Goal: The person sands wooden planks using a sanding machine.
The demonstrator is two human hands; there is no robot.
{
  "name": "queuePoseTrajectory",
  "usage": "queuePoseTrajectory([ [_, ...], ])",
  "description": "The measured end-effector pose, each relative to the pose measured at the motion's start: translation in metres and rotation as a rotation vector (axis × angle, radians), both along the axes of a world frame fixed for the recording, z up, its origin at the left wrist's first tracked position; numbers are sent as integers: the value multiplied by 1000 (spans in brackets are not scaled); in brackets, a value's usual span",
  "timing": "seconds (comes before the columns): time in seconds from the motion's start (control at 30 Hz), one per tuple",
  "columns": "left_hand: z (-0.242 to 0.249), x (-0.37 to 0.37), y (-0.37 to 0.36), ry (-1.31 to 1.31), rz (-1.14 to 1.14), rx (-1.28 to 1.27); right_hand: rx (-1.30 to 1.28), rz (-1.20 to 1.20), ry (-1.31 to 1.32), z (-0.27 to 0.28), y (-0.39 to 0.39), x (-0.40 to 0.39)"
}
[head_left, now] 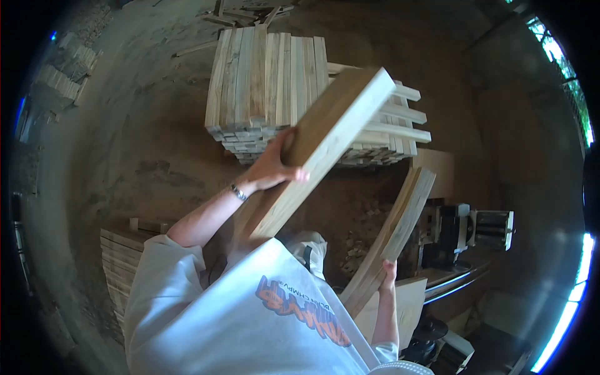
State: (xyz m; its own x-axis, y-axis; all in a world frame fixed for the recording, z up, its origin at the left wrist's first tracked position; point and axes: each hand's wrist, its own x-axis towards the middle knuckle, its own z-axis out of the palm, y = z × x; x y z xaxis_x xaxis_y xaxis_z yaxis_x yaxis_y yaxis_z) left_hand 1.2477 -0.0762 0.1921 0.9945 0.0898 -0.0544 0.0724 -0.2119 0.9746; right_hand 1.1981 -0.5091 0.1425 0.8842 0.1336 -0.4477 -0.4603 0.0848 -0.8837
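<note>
My left hand (278, 164), with a watch (238, 192) on the wrist, grips a thick wooden board (328, 140) by its edges. The board slants across the front of my body, its far end over the lumber stack. On the other side, my right hand (389, 275) is closed around wooden planks (400, 225), which tilt up and away beside me. Only part of that hand's fingers shows; the rest is hidden by the wood.
A stack of sawn boards (269, 75) stands ahead, with several pieces jutting out (400, 132) at its right. Machinery with a motor (451, 231) and metal rails (447, 287) is at the right. Another lumber pile (115, 269) sits at the left. Scrap wood (240, 15) lies far ahead.
</note>
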Motion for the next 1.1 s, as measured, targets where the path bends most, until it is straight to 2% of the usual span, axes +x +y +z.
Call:
queuePoseTrajectory([
  [0.03,6,20,9,30,69,-15,-5,12,-9,-2,10,26],
  [0.1,-13,63,24,-46,227,-143,108,101,29,-11,23,76],
  [0.17,-21,103,37,23,341,-219,174,144,54,-10,44,127],
  [0.23,-30,137,45,65,445,-180,258,202,72,-22,61,180],
  [0.3,-55,172,49,142,561,-147,259,279,233,-57,60,245],
  [0.33,-69,194,51,182,633,-92,220,251,115,-76,66,275],
  [0.37,-72,220,62,214,701,-20,275,296,40,-65,94,302],
  [0.43,-80,249,64,297,747,-22,198,414,26,-64,112,349],
  [0.5,-72,235,49,605,884,232,202,413,23,-72,110,343],
  [0.53,-69,231,45,618,900,231,198,400,6,-73,114,342],
  [0.57,-65,229,45,663,918,361,201,423,14,-64,126,346],
  [0.63,-74,260,48,794,922,622,21,461,-12,-54,156,383],
  [0.67,-76,271,47,836,940,646,-61,471,-9,-47,172,395],
  [0.8,-93,279,47,809,969,730,-111,442,-51,-59,211,418],
  [0.9,-89,280,50,738,947,732,-445,494,-134,-35,247,425],
  [1.0,-87,281,50,718,941,775,-607,512,-241,-54,280,435],
  [1.07,-90,278,55,445,826,1086,-657,512,-315,-61,305,438],
  [1.1,-90,272,62,446,825,1085,-680,506,-327,-61,318,436],
])
